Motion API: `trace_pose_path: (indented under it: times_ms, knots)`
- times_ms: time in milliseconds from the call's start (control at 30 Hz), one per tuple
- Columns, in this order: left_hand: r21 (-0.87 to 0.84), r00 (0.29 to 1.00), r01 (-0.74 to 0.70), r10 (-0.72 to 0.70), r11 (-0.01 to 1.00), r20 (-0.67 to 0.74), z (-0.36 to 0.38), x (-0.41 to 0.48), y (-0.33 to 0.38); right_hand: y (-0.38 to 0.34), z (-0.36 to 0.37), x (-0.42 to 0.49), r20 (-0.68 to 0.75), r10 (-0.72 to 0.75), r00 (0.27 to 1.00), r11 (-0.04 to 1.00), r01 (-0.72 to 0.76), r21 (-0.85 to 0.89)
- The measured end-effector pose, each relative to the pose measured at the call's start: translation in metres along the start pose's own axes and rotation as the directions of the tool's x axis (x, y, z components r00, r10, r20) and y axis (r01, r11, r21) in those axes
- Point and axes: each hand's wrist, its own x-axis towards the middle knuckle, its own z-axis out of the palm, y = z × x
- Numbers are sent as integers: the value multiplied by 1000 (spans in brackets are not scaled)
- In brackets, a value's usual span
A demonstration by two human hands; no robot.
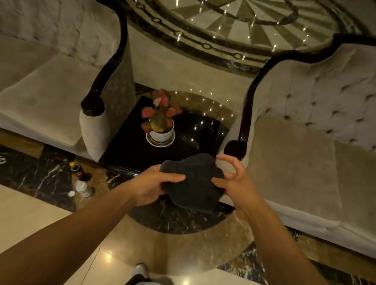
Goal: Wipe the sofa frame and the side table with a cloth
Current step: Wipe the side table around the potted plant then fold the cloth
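A dark grey cloth (194,182) hangs bunched between both hands, above the front edge of the glossy black side table (130,148). My left hand (154,186) grips its left side, thumb on top. My right hand (235,180) pinches the right edge with thumb and a finger, the other fingers spread. The table stands between two beige tufted sofas. The left sofa's dark wooden frame (105,74) curves down to an arm end beside the table. The right sofa's frame (253,91) ends in a dark knob just beyond my right hand.
A potted plant (161,121) with red leaves in a white pot on a saucer stands on the table. Two bottles (81,180) and a loose white cap sit on the marble floor left of the table. My shoe (139,270) shows below.
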Motion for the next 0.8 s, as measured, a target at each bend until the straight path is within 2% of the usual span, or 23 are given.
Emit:
trace_pose_path:
  times_ms: [100,167,200,233,300,333,367,400,433,467,500,533,567,633,667,800]
  knots:
    - [186,974,-178,200,966,-110,-22,6,14,-3,2,12,-69,-64,996,994,57,-98]
    - [395,934,-258,332,882,-129,-34,11,23,-4,6,17,-81,-110,991,980,95,-175]
    - [520,905,-296,409,801,-115,-37,10,27,-4,9,19,-83,-133,988,972,114,-206]
    - [660,861,-339,504,670,-69,-40,10,32,-5,12,21,-88,-163,983,961,138,-241]
    - [856,716,-423,689,297,115,-43,10,47,-10,13,25,-128,-232,964,931,182,-316]
    - [873,641,-463,738,152,211,-43,11,56,-14,11,26,-151,-258,954,921,195,-339]
    - [860,590,-505,757,77,279,-44,15,63,-18,8,30,-167,-270,948,923,206,-326]
    - [821,587,-564,745,93,318,-44,19,71,-23,6,32,-165,-279,946,934,228,-274]
    - [749,643,-616,704,242,302,-43,28,78,-26,2,40,-155,-264,952,956,237,-173]
    - [641,738,-611,628,465,247,-41,36,81,-26,-2,49,-153,-229,961,973,224,-51]
    - [526,833,-537,515,660,204,-38,47,82,-21,-7,61,-152,-161,975,981,175,83]
    - [442,898,-438,402,783,178,-35,58,80,-15,-11,73,-142,-58,988,971,89,223]
    - [393,942,-335,305,856,140,-34,74,74,-7,-16,86,-114,72,991,941,-29,339]
    - [289,991,-136,131,948,38,-34,106,55,14,-26,112,-40,283,958,851,-232,471]
    - [235,999,-50,53,971,-5,-35,123,45,26,-33,127,2,334,943,815,-290,502]
    - [-54,980,165,-170,985,-103,-42,188,1,76,-65,189,118,366,923,804,-378,459]
